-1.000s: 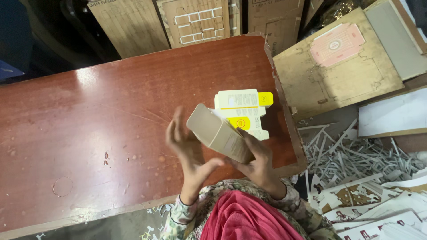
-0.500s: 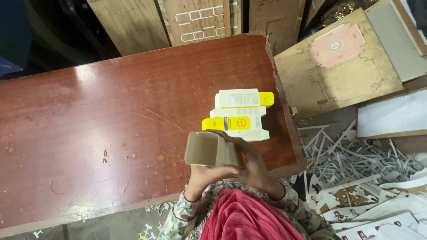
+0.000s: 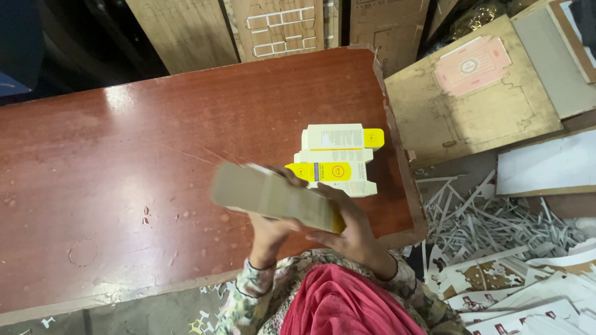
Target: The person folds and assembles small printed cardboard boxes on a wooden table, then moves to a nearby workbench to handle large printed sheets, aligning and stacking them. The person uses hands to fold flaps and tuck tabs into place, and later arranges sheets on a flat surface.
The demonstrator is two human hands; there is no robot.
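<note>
Carton blank (image 3: pixel 276 197), flat grey-brown w/ a yellow end, is up off the worktop (image 3: pixel 155 149) near its front edge, pinched btwn my left hand (image 3: pixel 268 231) from below and my right hand (image 3: pixel 347 226) at the yellow end; both closed on it. Risk as I see it: it's blurred, tilted, grip only at one end; could slip or crease, or its low end could knock the stack of yellow-white cartons (image 3: pixel 338 160) by the right edge off into the paper scraps (image 3: pixel 490 217).

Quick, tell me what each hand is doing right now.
Left hand: closed on the grey carton, gripping it from below.
Right hand: closed on the same carton at its right end.
</note>
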